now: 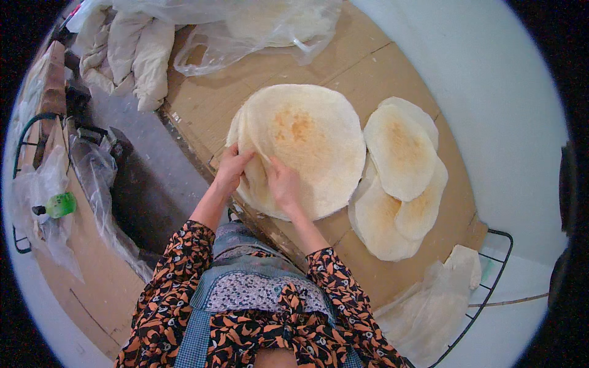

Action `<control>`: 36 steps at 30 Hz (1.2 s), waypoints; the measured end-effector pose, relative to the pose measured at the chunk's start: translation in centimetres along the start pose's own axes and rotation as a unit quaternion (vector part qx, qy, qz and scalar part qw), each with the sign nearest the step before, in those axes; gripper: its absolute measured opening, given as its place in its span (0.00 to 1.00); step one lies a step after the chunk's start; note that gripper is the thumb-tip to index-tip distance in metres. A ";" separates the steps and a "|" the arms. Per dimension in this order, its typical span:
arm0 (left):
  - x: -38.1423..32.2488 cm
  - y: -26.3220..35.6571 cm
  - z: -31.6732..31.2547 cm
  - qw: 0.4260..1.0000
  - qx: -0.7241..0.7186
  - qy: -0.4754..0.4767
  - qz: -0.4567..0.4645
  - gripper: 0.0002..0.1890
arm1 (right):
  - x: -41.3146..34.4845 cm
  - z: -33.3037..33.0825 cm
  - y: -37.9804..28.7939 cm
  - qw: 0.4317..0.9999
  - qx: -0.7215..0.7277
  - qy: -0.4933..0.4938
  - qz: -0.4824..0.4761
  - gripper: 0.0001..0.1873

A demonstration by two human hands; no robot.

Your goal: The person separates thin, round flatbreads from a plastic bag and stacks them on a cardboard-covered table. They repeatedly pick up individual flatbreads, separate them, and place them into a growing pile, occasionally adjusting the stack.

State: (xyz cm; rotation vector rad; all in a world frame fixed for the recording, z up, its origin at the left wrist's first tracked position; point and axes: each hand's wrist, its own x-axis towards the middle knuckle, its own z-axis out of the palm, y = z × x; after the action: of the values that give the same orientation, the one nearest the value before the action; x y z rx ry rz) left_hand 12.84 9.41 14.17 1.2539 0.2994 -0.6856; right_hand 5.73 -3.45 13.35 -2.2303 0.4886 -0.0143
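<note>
A large, thin round flatbread (322,147) with a browned patch lies on the cardboard-covered table in front of me. More layers show beneath its left side, where the bread is lifted into soft folds. My left hand (231,166) grips the layered left edge between thumb and fingers. Close beside it, my right hand (284,186) pinches a fold of the top layer; its fingertips are partly hidden. To the right, several smaller oval flatbreads overlap, among them a browned upper one (405,149) and a lower one (379,221).
Clear plastic (257,41) covers pale bread at the table's far end, near a bunched cloth (138,55). A plastic bag (423,303) lies near right, by a black metal rail (499,271). On the left, another cardboard-covered surface (87,290) holds a green bottle (61,205).
</note>
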 end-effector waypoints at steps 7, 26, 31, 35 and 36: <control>3.1 -2.7 -3.6 0.997 -0.028 0.060 -0.047 0.15 | 5.4 -16.2 6.7 0.975 0.198 0.066 0.077 0.05; -1.8 1.7 -2.1 0.970 0.009 -0.242 -0.017 0.30 | -19.2 -37.0 11.6 0.919 -0.223 0.158 0.283 0.17; -1.0 1.4 -1.0 0.975 0.001 -0.221 -0.007 0.28 | -18.5 -27.0 14.7 0.976 -0.149 -0.061 0.150 0.32; -1.3 2.0 1.4 0.975 0.014 -0.223 -0.005 0.27 | -10.5 -20.4 7.6 0.991 0.049 -0.064 0.107 0.32; -1.3 2.4 2.0 0.975 0.026 -0.219 -0.008 0.27 | -8.8 -18.3 6.1 0.990 0.099 -0.066 0.078 0.33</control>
State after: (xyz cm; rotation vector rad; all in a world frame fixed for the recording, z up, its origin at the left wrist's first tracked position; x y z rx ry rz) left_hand 12.98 8.24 17.34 1.1144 -0.0734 -0.9657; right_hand -7.59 -17.39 22.15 -1.9801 0.5612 0.1594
